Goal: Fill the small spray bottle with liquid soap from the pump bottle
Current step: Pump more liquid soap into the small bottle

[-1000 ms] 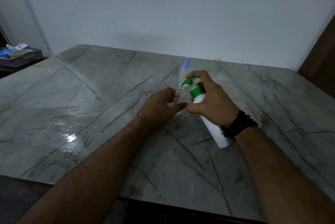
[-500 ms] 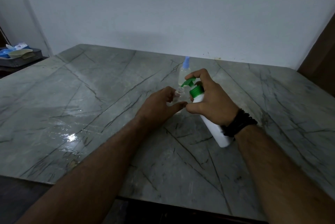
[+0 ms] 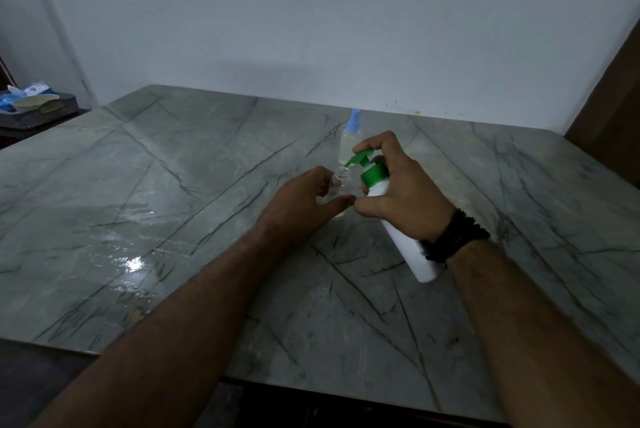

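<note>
A small clear spray bottle (image 3: pixel 341 182) with its neck uncapped stands on the marble table, held upright by my left hand (image 3: pixel 304 206), whose fingers and thumb wrap its body. My right hand (image 3: pixel 401 192) grips a white pump bottle (image 3: pixel 408 247) with a green pump head (image 3: pixel 363 161), tilted so its base points toward me. The green nozzle tip sits just above the small bottle's open mouth, and my index finger lies on top of the pump.
A second clear bottle with a blue spray cap (image 3: pixel 351 140) stands just behind the hands. The grey marble table (image 3: pixel 173 220) has a wet shiny patch at the left. A dark tray with blue and pale items (image 3: pixel 34 107) sits at far left.
The pump head has risen slightly under my index finger. Both hands and both bottles stay in about the same place.
</note>
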